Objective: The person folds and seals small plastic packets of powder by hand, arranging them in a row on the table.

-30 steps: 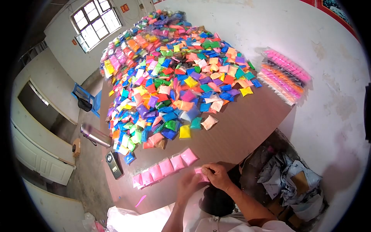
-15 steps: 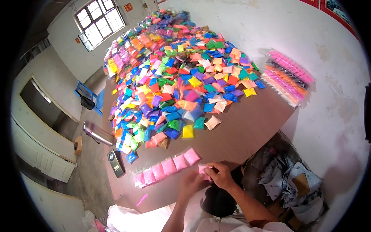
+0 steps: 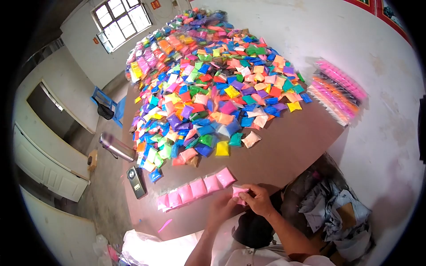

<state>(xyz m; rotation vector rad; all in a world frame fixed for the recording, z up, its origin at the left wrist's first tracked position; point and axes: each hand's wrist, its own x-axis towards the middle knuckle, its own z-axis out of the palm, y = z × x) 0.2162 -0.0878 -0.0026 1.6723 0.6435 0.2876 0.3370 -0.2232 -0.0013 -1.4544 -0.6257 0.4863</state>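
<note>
Between my two hands, just over the near table edge, is a small pink packet [image 3: 239, 191]. My left hand [image 3: 223, 207] grips its left side, with the fingers partly blurred. On the packet's upper right, my right hand [image 3: 258, 199] pinches with thumb and fingers. Left of my hands lies a joined row of pink packets [image 3: 198, 188] in clear film, slanting across the table. A thin pink strip [image 3: 165, 225] rests nearer the table's front edge.
A big heap of coloured packets [image 3: 208, 97] covers the far table [image 3: 284, 146]. Bundled packet strips [image 3: 339, 91] lean by the right wall. A flask [image 3: 116, 147] and a dark device [image 3: 136, 181] stand at the left. Crumpled wrappers [image 3: 337, 213] fill a box at lower right.
The view has shifted slightly, so the table and heap sit a little further right and lower. Both hands still hold the pink packet.
</note>
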